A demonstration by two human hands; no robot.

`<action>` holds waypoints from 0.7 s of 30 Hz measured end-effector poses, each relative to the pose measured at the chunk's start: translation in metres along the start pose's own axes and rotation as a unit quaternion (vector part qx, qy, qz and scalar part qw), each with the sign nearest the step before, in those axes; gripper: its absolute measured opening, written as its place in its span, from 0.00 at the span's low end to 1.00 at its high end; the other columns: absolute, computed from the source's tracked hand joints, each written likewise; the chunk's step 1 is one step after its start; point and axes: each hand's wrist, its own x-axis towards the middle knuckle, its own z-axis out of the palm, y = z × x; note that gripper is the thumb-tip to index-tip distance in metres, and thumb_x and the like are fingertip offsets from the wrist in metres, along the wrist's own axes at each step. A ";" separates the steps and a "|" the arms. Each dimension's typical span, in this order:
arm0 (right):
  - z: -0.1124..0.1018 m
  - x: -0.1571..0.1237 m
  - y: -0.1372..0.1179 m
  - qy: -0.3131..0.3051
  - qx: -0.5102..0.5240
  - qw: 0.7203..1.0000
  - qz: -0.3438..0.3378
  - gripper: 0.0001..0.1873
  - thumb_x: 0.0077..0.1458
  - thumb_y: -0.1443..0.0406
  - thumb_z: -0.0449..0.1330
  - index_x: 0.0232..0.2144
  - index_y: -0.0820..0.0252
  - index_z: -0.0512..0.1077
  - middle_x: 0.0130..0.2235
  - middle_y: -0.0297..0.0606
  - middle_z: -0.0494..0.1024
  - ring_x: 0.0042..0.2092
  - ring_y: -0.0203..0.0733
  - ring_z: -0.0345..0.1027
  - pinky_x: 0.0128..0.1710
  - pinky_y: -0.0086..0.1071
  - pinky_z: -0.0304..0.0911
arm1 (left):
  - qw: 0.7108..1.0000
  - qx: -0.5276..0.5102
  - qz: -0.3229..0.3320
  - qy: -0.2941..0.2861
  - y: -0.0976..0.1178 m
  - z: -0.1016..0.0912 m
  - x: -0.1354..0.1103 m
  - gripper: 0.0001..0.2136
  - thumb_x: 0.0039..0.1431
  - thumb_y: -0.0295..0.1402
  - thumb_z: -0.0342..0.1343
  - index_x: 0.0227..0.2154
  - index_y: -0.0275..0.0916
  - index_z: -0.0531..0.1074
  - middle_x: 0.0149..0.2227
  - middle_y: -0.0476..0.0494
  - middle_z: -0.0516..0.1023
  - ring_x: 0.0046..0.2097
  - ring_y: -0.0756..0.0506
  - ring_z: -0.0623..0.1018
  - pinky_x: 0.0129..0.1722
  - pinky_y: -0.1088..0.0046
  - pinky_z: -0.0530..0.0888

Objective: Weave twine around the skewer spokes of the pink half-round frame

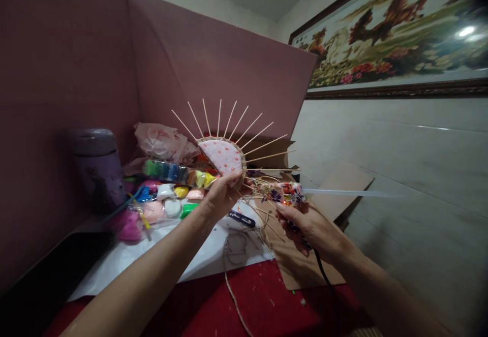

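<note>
over the counter (274,296), held up off it between both hands, is the half disc (223,155), pale pink with reddish spots, tilted so its straight edge runs down toward the lower right. a tan braided band (243,155) follows its curve, and thin sticks (231,120) fan out from there like rays. the left hand (225,190) has its fingers pinched on the lower corner. just beside them is the nose of a flower-patterned glue gun (280,194), the right hand's (305,222) fingers wrapped about its grip; a long clear glue stick (343,192) juts from its back.

from where i stand the work looks well on: the spotted face is covered, the sticks are set round the curve, and the band seems to be on along most of it. the sticks are bare past the band, and the end by the left fingers looks like the part being seen to. whether any glue is down there i can't tell; the hand and gun hide it.

below, twine (231,288) trails loose over a white sheet (190,261) and off its edge, so some is unused. a cutter (242,218) lies near it, and cardboard (305,263) to the right. farther left sit bags of coloured clay (173,172) and a flask (99,169), with a pink board (229,67) upright behind.
</note>
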 end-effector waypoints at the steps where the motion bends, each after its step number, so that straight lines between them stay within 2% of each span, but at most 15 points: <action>1: 0.000 0.000 0.000 0.000 0.001 1.000 0.000 0.20 0.50 0.49 0.53 0.23 0.60 0.63 0.19 0.28 0.62 0.15 0.27 0.52 0.08 0.21 0.49 | 1.000 0.000 0.000 -0.001 0.000 0.000 0.000 0.07 0.51 0.25 0.50 0.23 0.31 0.72 0.23 0.42 0.76 0.29 0.48 0.75 0.36 0.68 0.72; 8: 0.002 -0.001 -0.002 -0.004 0.006 1.000 0.002 0.20 0.49 0.49 0.54 0.21 0.60 0.61 0.18 0.28 0.61 0.15 0.27 0.52 0.08 0.21 0.48 | 1.000 0.001 0.001 0.005 0.001 0.001 -0.001 0.08 0.52 0.24 0.49 0.23 0.31 0.72 0.23 0.42 0.75 0.28 0.48 0.75 0.34 0.69 0.72; 21: 0.000 0.000 0.001 -0.001 0.005 1.000 0.012 0.20 0.49 0.49 0.54 0.23 0.61 0.63 0.20 0.29 0.61 0.15 0.26 0.51 0.08 0.21 0.49 | 1.000 -0.005 -0.001 -0.002 0.001 0.000 0.001 0.08 0.52 0.25 0.49 0.24 0.31 0.72 0.22 0.43 0.76 0.28 0.48 0.75 0.36 0.69 0.72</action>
